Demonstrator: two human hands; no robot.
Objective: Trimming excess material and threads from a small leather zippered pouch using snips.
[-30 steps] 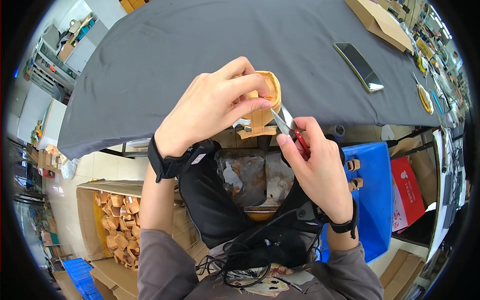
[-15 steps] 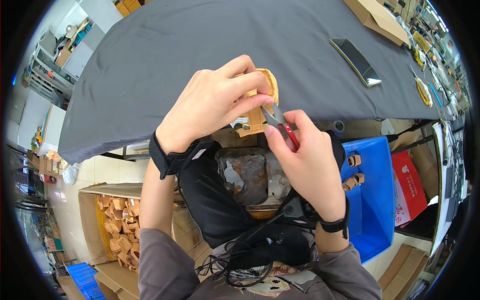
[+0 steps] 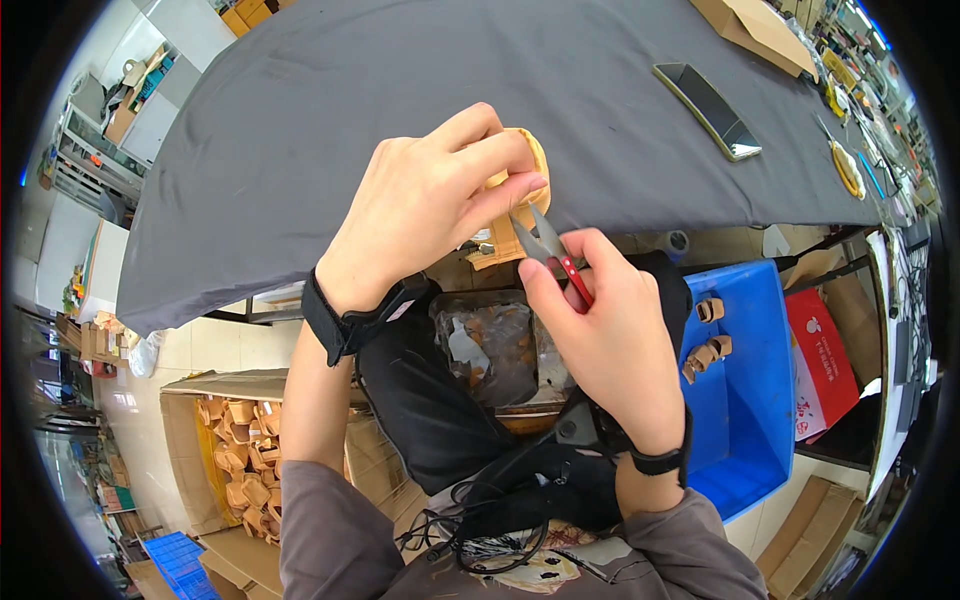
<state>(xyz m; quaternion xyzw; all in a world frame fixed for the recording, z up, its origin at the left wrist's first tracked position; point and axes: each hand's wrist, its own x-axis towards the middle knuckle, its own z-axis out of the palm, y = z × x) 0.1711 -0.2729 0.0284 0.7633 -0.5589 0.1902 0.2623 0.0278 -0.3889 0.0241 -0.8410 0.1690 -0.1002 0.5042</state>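
Observation:
My left hand (image 3: pixel 440 190) pinches a tan sewn piece (image 3: pixel 500 245) with a rounded, padded-looking upper end. Its lower flap hangs below my fingers near the table edge, with a white label partly visible. In my right hand (image 3: pixel 610 330) is a pair of thread snips (image 3: pixel 562 258) with a red handle and grey blades. The blades stand apart, their tips up against the tan piece just below my left thumb. My left fingers cover much of the piece's upper part, so whether a thread lies between the blades cannot be seen.
A dark cloth covers the table (image 3: pixel 300 130), where a phone (image 3: pixel 708 112) and an open cardboard box (image 3: pixel 755 35) lie. At lower left, a carton (image 3: pixel 182 450) holds many similar tan pieces. A blue bin (image 3: pixel 745 400) on the right contains several. A metal tray (image 3: pixel 490 385) sits below my hands.
Both hands have shifted slightly up and left with the tan piece. The snips have come closer beneath my left thumb, and their blades show wider apart.

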